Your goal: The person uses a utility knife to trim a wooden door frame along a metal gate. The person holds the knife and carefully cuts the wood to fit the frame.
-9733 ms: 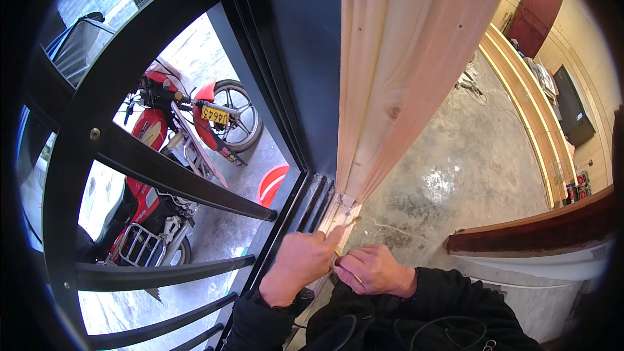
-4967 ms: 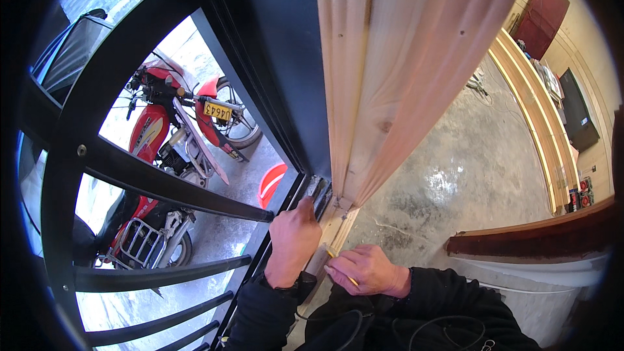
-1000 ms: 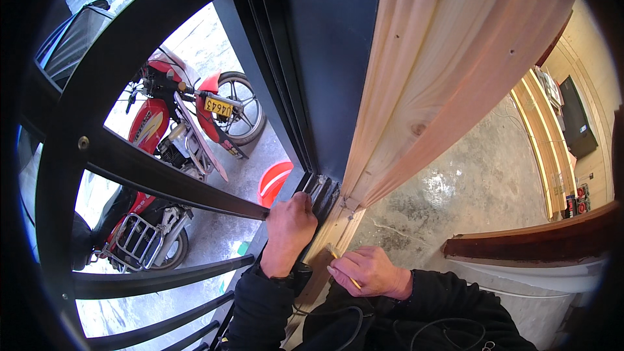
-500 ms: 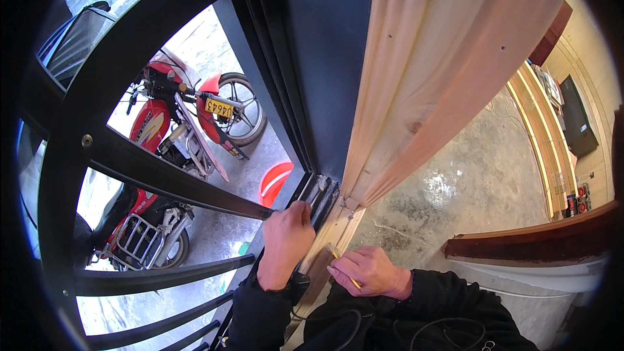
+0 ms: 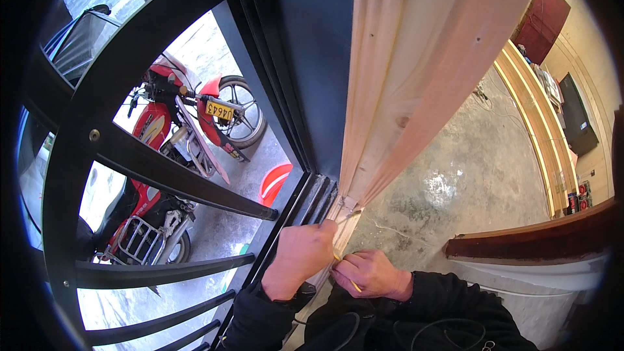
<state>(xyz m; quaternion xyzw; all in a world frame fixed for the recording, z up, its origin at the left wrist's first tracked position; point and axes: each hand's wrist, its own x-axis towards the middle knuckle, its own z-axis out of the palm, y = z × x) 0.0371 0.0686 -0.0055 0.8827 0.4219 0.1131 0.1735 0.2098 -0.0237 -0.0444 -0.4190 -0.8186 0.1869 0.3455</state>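
Holds a thin yellow stick (image 5: 356,285) pinched in the right hand (image 5: 373,274), upper end close to the left hand (image 5: 301,255). Curls the left hand narrow over a pale wooden strip (image 5: 345,233) running under and beyond both; cannot tell about anything inside that curl. Has a tall wooden casing (image 5: 396,78) ahead of the hands, with a dark grooved track (image 5: 316,196) beyond the left hand. Shows a black barred frame (image 5: 175,168) left of the left hand, a red motorcycle (image 5: 153,123) behind it, and concrete floor (image 5: 448,156) beyond the right hand.
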